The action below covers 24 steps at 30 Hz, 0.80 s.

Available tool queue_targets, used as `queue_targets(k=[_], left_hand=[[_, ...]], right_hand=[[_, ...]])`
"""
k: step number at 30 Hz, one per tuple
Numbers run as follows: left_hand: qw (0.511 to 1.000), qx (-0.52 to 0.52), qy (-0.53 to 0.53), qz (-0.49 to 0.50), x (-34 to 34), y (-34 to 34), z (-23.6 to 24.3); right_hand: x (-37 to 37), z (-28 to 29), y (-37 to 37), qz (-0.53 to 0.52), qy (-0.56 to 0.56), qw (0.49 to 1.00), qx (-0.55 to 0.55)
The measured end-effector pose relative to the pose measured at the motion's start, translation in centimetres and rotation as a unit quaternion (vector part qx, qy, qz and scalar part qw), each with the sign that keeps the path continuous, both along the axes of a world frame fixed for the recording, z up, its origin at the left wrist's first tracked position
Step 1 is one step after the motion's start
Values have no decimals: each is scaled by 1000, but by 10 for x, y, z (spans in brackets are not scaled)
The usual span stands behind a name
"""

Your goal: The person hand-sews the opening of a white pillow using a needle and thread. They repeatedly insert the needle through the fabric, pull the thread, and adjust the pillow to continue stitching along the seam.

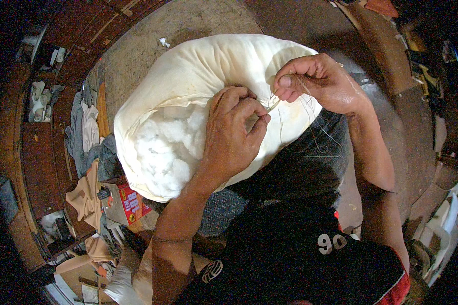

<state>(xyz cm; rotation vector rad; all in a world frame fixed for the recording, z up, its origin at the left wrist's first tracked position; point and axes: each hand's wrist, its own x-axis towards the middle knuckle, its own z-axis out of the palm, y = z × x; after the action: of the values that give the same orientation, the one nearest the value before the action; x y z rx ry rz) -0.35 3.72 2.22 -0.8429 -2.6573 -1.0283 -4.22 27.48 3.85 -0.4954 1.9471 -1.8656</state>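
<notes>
A large cream cloth cushion rests across my lap, its left side gaping so that white fluffy stuffing shows. My left hand lies over the opening, thumb and fingers pinched on the cloth edge where the gap narrows. Just right of it, my right hand is closed in a pinch above the cushion. A thin sliver that looks like a needle sticks out at its fingertips. Loose thread trails from that hand in thin loops over the cushion and my dark trousers.
Grey and white cloths are heaped at the left, with tan scraps and a red printed box nearer. Wooden shelving stands along the left side. A worn board lies beyond the cushion, with a small white scrap.
</notes>
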Motion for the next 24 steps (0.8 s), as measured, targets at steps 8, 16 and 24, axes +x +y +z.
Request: queue_targets(k=[8, 16, 24], left_hand=[[1000, 2, 16, 2, -2, 1, -2], [999, 2, 46, 13, 0, 5, -5], [996, 12, 84, 4, -1, 6, -7]], right_hand=[[0, 1, -2, -9, -7, 1000, -3], [-4, -1, 1, 20, -11, 999, 34], [-3, 1, -1, -16, -18, 999, 35]])
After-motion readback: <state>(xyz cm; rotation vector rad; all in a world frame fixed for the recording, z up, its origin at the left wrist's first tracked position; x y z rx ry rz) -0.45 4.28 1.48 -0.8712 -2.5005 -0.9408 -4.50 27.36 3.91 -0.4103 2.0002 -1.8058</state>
